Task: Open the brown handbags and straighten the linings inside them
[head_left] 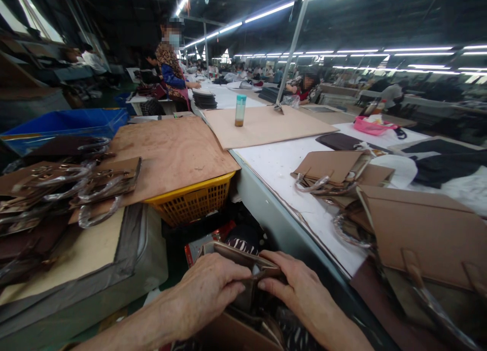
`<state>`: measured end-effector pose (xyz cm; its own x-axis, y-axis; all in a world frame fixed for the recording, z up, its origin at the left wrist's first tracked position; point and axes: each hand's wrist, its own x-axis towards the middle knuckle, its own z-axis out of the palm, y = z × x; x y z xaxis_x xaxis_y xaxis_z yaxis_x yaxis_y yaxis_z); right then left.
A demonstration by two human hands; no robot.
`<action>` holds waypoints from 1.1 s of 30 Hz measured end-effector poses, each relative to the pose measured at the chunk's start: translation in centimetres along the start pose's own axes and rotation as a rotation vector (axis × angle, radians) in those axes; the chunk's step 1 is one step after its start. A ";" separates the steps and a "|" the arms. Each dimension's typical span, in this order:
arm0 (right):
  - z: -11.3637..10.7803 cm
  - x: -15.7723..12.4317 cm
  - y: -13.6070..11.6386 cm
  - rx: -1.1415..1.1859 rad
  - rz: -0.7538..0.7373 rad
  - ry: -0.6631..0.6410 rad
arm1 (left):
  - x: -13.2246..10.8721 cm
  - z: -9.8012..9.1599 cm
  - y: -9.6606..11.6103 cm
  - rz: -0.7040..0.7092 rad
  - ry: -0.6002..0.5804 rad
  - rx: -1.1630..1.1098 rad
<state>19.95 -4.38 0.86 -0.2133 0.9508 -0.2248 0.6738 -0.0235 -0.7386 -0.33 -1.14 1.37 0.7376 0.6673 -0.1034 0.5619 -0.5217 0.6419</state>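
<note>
A brown handbag (232, 333) lies low in front of me over my lap, its mouth spread apart. My left hand (213, 285) is closed on the bag's edge on the left, thumb and fingers pinched towards the middle. Opposite it, my right hand (292, 282) grips the upper right edge, with the fingers over the rim and the thumb inside. A small whitish piece shows between the hands at the opening. Much of the bag's lower part is hidden by my hands and wrists.
Brown handbags with plastic-wrapped handles lie on the white table (274, 173) at right and in a pile (76, 183) at left. A wooden board (171, 153) covers a yellow crate (194, 199). A bottle (240, 110) stands ahead. A masked person (173, 72) stands beyond, near a blue bin (68, 125).
</note>
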 end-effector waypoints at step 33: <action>1.3 1.5 1.5 0.230 -0.104 0.064 | 1.4 0.7 -2.1 -0.331 0.238 0.276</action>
<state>19.69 -3.35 -1.39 -0.2232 0.9692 -0.1044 0.4702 0.0132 -0.8825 -0.18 0.51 -0.66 0.4151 0.9070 -0.0709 0.8537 -0.3614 0.3749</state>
